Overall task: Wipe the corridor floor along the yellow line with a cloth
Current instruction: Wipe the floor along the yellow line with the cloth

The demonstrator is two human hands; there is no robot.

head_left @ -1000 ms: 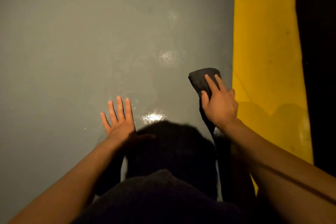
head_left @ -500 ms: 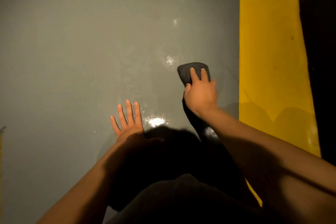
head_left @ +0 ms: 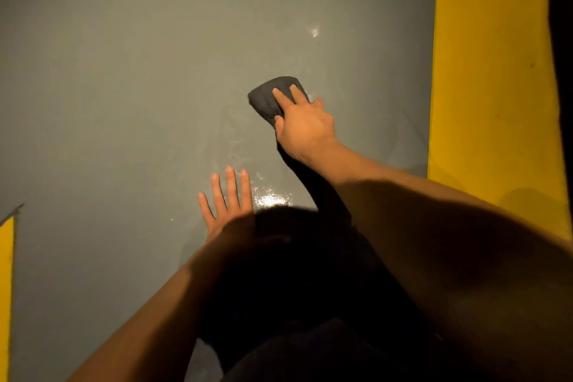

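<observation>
At twelve o'clock of the flat, splayed left hand (head_left: 228,205), the right hand (head_left: 305,125) pressed the dark cloth (head_left: 269,98); even pressure, overlapping strokes toward the yellow line (head_left: 493,71) would serve best.

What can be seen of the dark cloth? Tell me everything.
The cloth is dark grey, soft and towel-like, bunched into a rounded pad. It lies on the grey floor, well left of the yellow line. The right hand presses it down with straight fingers on top. A dark tail seems to trail back under the wrist.
</observation>
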